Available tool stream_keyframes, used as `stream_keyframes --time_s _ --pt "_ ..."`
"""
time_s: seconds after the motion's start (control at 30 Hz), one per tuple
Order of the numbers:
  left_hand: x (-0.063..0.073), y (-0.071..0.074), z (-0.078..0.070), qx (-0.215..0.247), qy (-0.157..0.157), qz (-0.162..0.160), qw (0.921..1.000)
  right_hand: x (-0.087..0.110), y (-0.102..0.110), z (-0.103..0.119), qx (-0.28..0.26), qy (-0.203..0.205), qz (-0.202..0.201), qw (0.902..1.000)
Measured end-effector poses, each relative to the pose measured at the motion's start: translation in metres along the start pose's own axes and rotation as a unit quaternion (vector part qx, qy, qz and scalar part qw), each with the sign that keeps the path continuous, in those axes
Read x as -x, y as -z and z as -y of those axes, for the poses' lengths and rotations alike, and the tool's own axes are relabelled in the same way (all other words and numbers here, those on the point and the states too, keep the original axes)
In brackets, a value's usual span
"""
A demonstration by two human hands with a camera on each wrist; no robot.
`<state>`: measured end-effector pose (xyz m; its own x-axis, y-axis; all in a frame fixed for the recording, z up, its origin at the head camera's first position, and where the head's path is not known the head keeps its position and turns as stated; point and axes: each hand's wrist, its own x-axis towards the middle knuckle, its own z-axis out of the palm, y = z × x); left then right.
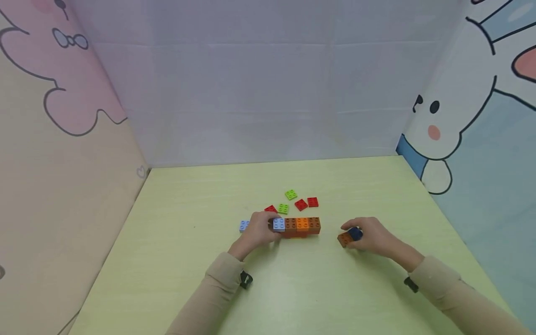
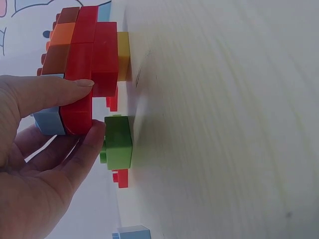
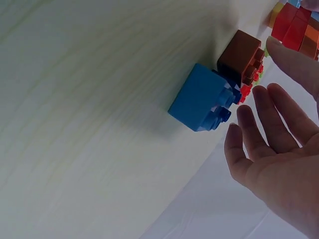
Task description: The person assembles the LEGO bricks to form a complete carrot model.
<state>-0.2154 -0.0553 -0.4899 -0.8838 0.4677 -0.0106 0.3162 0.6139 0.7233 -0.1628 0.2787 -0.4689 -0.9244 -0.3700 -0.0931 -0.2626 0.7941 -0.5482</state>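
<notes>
A stacked block of toy building bricks (image 1: 302, 226) has a top row of light blue, brown and orange, with red bricks beneath and a yellow one (image 2: 123, 56) at the bottom. My left hand (image 1: 260, 229) grips its left end, the thumb lying against the red side in the left wrist view. To the right, my right hand (image 1: 374, 237) hovers around a brown brick (image 1: 345, 239) and a dark blue brick (image 1: 356, 233). In the right wrist view a brighter blue brick (image 3: 197, 97) stands beside them, and the loosely bent fingers (image 3: 271, 117) are apart from all these bricks.
Behind the stack lie small green bricks (image 1: 291, 194) and red bricks (image 1: 312, 202) on the pale table (image 1: 201, 200). A light blue brick (image 1: 244, 226) sits left of my left hand. Fabric walls (image 1: 268, 93) with cartoon figures border the back and sides.
</notes>
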Motion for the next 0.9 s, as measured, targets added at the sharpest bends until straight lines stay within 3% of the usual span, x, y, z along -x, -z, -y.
stream_keyframes --time_s 0.37,0.67,0.9 --pt "-0.002 -0.001 0.001 -0.003 -0.009 0.000 1.0000 0.000 -0.014 -0.005 0.029 0.045 -0.010 0.9985" --pt "0.000 -0.001 0.001 0.001 -0.012 0.001 0.9999 -0.005 -0.016 0.000 0.036 0.044 -0.005 0.9984" --pt "0.000 0.000 -0.001 -0.005 -0.015 -0.003 0.9999 -0.013 -0.005 0.012 0.008 0.066 -0.045 0.9968"
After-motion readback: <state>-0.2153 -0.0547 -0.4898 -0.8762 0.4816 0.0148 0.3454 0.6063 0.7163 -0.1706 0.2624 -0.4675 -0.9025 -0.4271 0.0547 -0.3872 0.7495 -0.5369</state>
